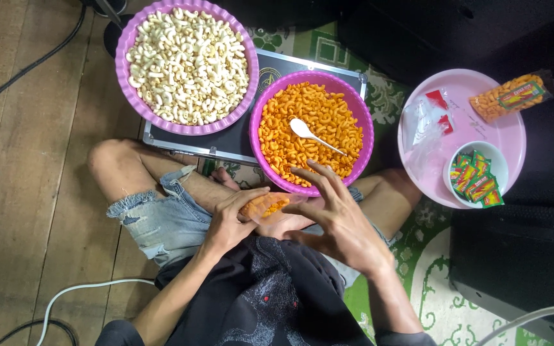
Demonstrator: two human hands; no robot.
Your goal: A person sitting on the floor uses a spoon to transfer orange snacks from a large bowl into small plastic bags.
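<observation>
A small bag of orange snacks is held over the lap.

The bag is gripped by the left hand; the right hand is spread wide just beside it, perhaps touching its clear edge. Beyond, a white spoon is laid in the orange bowl. A pale bowl is set farther left, a pink tray with sachets right.

Two purple basins crowd the black case; the pink tray blocks rightward; bare wooden floor lies open leftward.
</observation>
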